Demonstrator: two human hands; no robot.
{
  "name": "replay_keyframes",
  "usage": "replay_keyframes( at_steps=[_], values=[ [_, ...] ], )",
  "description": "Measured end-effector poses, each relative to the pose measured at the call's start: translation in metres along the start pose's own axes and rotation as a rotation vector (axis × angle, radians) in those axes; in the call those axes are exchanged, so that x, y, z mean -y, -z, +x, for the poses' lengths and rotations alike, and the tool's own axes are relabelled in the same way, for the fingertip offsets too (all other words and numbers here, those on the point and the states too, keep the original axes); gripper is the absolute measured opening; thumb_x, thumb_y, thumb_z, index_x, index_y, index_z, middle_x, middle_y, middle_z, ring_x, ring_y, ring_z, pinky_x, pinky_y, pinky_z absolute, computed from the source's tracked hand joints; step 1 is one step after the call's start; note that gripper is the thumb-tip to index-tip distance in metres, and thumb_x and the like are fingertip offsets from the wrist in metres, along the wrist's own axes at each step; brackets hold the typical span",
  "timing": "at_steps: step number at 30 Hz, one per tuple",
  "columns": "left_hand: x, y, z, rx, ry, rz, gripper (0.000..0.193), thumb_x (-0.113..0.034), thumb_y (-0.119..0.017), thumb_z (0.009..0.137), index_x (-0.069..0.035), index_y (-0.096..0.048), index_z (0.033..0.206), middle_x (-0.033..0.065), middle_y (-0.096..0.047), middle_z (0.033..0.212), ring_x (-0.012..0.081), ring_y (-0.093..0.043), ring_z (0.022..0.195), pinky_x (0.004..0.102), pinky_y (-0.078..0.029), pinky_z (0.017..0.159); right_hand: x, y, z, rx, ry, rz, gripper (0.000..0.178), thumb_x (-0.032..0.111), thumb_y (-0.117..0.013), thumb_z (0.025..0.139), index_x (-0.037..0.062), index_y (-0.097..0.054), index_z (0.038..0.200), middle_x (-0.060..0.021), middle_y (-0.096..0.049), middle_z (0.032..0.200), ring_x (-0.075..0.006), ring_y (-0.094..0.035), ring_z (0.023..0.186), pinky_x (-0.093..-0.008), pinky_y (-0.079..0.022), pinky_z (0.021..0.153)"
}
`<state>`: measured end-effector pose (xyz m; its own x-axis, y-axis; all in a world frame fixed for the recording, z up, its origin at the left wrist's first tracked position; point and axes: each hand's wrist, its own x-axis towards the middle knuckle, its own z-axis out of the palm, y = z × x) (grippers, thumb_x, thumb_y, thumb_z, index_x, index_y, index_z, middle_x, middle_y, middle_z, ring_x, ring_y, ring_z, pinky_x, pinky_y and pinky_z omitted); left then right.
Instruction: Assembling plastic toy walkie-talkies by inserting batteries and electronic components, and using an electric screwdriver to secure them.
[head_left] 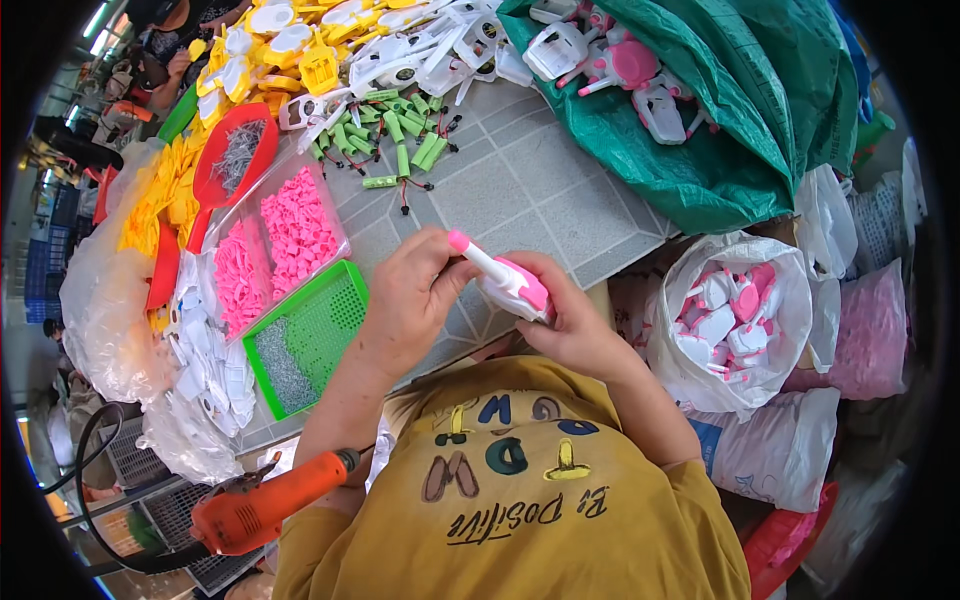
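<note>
In front of my chest, my right hand (572, 318) grips a white-and-pink plastic toy casing (515, 288), thumb below and fingers behind it. Its slim white nozzle has a pink tip and points up and to the left. My left hand (412, 290) is beside that nozzle, thumb and forefinger pressed together. Whether these fingers pinch the nozzle or some small part is hidden. An orange corded power screwdriver (265, 503) is near my left forearm, its bit end toward the arm.
Left on the table are a green tray (330, 345) of screws, a clear box of pink parts (298, 225) and a red scoop (262, 160) of metal pieces. Green battery packs (403, 158) lie beyond. A green sack (720, 130) and a white bag (735, 385) hold toy casings at right.
</note>
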<state>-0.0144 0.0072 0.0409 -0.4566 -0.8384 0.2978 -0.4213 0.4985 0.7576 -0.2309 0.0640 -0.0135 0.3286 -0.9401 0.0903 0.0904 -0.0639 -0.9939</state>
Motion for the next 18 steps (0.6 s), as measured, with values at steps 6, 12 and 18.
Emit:
replay_keyframes(
  at_steps=[6, 12, 18],
  values=[
    [0.006, 0.002, -0.003, 0.041, -0.009, -0.107, 0.023, -0.003, -0.067, 0.096, 0.001, -0.064, 0.119, 0.0162, -0.067, 0.104, 0.029, -0.068, 0.088, 0.0347, -0.055, 0.079, 0.009, 0.003, -0.001, 0.083, -0.202, 0.216, 0.077, -0.013, -0.06, 0.083, 0.0087, -0.035, 0.153, -0.0124, -0.051, 0.138, -0.0274, -0.061, 0.121, -0.0373, -0.056, 0.098],
    [-0.011, -0.003, 0.004, -0.066, 0.068, -0.056, 0.025, -0.004, -0.066, 0.096, 0.001, -0.065, 0.121, 0.0156, -0.067, 0.11, 0.0303, -0.067, 0.097, 0.0383, -0.055, 0.083, -0.006, 0.003, 0.0, 0.047, -0.353, 0.784, 0.087, -0.001, -0.077, 0.084, 0.0103, -0.032, 0.157, -0.0106, -0.055, 0.138, -0.0218, -0.059, 0.122, -0.0404, -0.05, 0.102],
    [-0.015, -0.028, -0.013, -0.153, -0.117, 0.175, 0.024, -0.006, -0.077, 0.084, -0.003, -0.068, 0.106, 0.0132, -0.063, 0.103, 0.0333, -0.063, 0.096, 0.0431, -0.052, 0.083, 0.0, -0.008, 0.022, -0.213, -0.26, 0.987, 0.068, 0.055, -0.051, 0.105, 0.0134, -0.035, 0.156, -0.008, -0.054, 0.145, -0.0263, -0.055, 0.129, -0.0446, -0.05, 0.101]
  ],
)
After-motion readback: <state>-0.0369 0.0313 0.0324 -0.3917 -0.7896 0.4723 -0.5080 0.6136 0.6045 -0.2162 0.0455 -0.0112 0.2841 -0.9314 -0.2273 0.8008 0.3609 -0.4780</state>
